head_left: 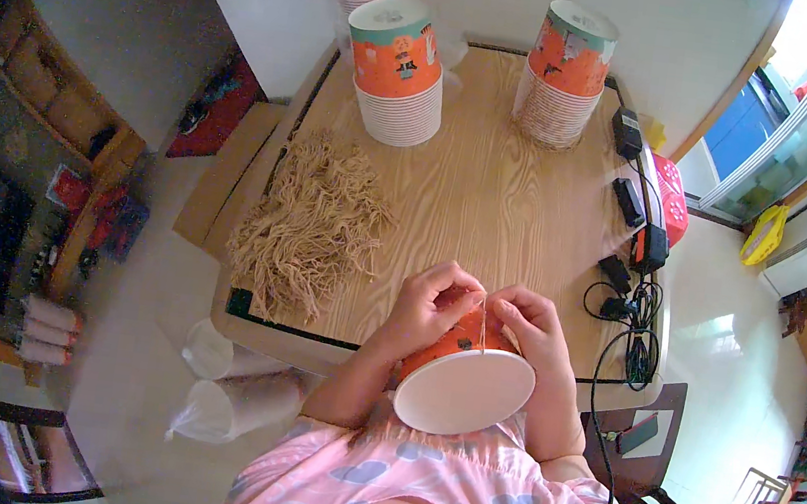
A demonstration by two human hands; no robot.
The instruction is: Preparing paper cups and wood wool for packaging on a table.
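Note:
My left hand (439,305) and my right hand (528,320) meet fingertip to fingertip above an orange paper bucket (453,344). Both pinch a thin tan string (483,334), which runs down the bucket's side to its rim. The bucket lies tilted against my lap, between my forearms, its wide white round end turned up toward me. I cannot tell whether that end is the open mouth or a cover. On the table to the left lies a loose heap of tan strings (312,221).
Two stacks of upside-down paper buckets, the left stack (399,80) and the right stack (563,80), stand at the back of the wooden table (462,189). Black adapters and coiled cables (643,332) line its right edge. Bagged bucket stacks (233,407) lie on the floor at left.

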